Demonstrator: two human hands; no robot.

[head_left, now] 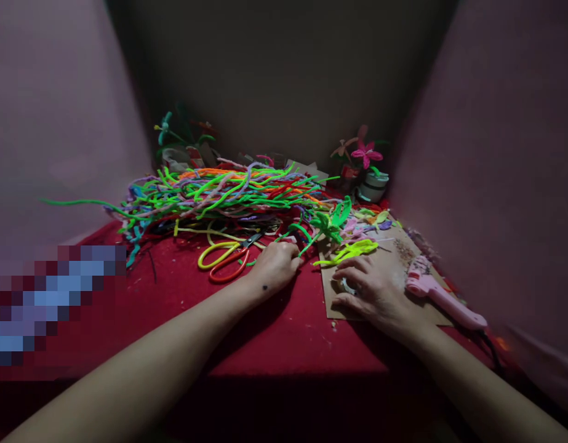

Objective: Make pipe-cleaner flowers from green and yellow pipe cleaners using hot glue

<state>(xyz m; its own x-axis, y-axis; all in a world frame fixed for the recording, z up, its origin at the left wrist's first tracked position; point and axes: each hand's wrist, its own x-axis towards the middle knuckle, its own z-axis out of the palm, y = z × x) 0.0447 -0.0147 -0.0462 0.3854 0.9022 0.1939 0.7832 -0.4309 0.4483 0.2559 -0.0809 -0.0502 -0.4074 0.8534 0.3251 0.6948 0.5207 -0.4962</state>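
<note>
My left hand (pixel 277 266) rests on the red cloth, fingers pinched on the stem of a green pipe-cleaner flower (pixel 328 224) that lies by the big pile. My right hand (pixel 373 288) lies on a brown cardboard sheet (pixel 394 252), fingers curled over a small pale ring-shaped thing (pixel 347 286) that I cannot name. Yellow-green pipe-cleaner pieces (pixel 352 250) lie just beyond my right fingers.
A large heap of coloured pipe cleaners (pixel 219 191) fills the back of the red table (pixel 274 332). Scissors with yellow and orange handles (pixel 226 259) lie left of my left hand. A pink glue gun (pixel 443 298) lies at right. Pipe-cleaner flowers in a pot (pixel 369 166) stand behind.
</note>
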